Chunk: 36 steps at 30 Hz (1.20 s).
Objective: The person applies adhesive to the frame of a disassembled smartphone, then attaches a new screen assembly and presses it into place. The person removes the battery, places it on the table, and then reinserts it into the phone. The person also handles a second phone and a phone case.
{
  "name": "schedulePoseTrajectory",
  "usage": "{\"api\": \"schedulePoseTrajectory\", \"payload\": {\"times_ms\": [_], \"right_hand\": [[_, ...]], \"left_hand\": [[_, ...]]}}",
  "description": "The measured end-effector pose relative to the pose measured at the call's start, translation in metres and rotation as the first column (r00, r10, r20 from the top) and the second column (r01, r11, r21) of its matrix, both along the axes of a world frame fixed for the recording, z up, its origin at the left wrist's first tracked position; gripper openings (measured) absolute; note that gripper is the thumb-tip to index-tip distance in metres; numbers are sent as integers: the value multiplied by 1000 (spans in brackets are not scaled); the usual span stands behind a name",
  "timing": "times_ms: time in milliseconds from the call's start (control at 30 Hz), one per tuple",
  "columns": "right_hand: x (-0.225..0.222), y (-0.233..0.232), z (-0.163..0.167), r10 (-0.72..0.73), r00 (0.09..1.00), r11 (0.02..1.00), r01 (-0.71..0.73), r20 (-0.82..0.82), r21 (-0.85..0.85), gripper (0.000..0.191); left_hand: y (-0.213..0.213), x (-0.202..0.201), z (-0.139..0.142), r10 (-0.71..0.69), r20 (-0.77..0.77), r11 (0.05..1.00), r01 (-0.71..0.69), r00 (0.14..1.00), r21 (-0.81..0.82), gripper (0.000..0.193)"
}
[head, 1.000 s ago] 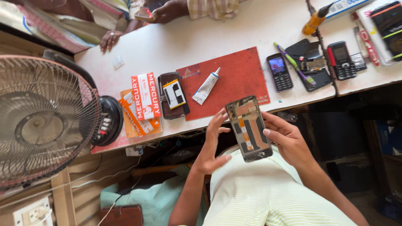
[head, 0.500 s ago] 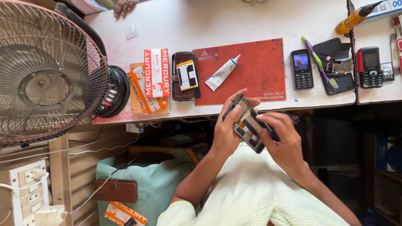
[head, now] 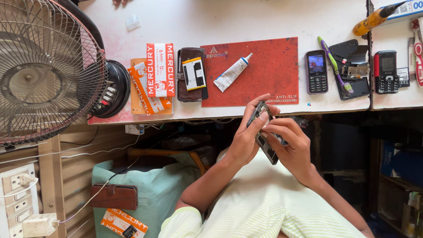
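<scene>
A white table [head: 246, 20] filled the top of the view, and a large wire-caged fan [head: 44, 70] stood at its left end, its top and left side cut off by the picture's edge. In the middle of the table lay a red work mat [head: 273, 75], and on it a white tube [head: 232, 73] with a blue cap, lying at a slant. Left of the mat sat a brown wallet-style case [head: 187, 94] with a black-and-yellow phone battery [head: 194, 73] on top, and beside that two orange-and-white boxes [head: 158, 70], one lying over the other. Right of the mat lay a small keypad phone [head: 316, 71], then a black phone back cover [head: 352, 66] that served as a tray: it held a loose metal part and had a purple toothbrush [head: 336, 66] lying across it. A second keypad phone [head: 386, 72], red and black, lay further right.

Below the table edge, over your lap, you held an opened smartphone [head: 265, 134] tilted steeply, so its inside was hard to make out. Your left hand [head: 244, 136] wrapped around its left side with the fingers bent over the upper end. Your right hand [head: 291, 145] closed around the lower right side, thumb and fingertips pinched at the phone's edge. Both hands gripped it firmly. Your fingers hid most of the phone, so I could not tell which parts were still in it.
</scene>
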State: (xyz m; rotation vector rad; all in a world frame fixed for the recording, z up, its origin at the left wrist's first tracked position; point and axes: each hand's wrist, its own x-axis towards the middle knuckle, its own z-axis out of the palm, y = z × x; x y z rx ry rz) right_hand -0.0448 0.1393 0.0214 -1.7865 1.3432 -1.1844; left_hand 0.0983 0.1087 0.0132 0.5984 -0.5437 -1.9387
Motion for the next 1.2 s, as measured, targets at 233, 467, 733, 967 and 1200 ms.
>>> {"api": "schedulePoseTrajectory", "payload": {"times_ms": [233, 467, 733, 967, 1200], "right_hand": [[0, 0, -4, -21, 1000, 999, 21, 9, -29, 22], [-1, 0, -7, -18, 1000, 999, 18, 5, -36, 21], [-1, -2, -1, 5, 996, 995, -14, -84, -99, 24], [3, 4, 5, -19, 995, 999, 21, -97, 27, 27], [1, 2, 1, -18, 984, 964, -31, 179, 265, 30]], "left_hand": [[-3, -1, -1, -19, -69, 998, 23, 997, 60, 50], [-3, 0, -2, -16, -85, 995, 24, 996, 102, 50], [-6, 1, -7, -9, -86, 985, 23, 996, 171, 48], [-6, -3, -11, 68, -2, 989, -67, 998, 135, 46], [-5, -3, -10, 94, 48, 993, -97, 994, 74, 47]]}}
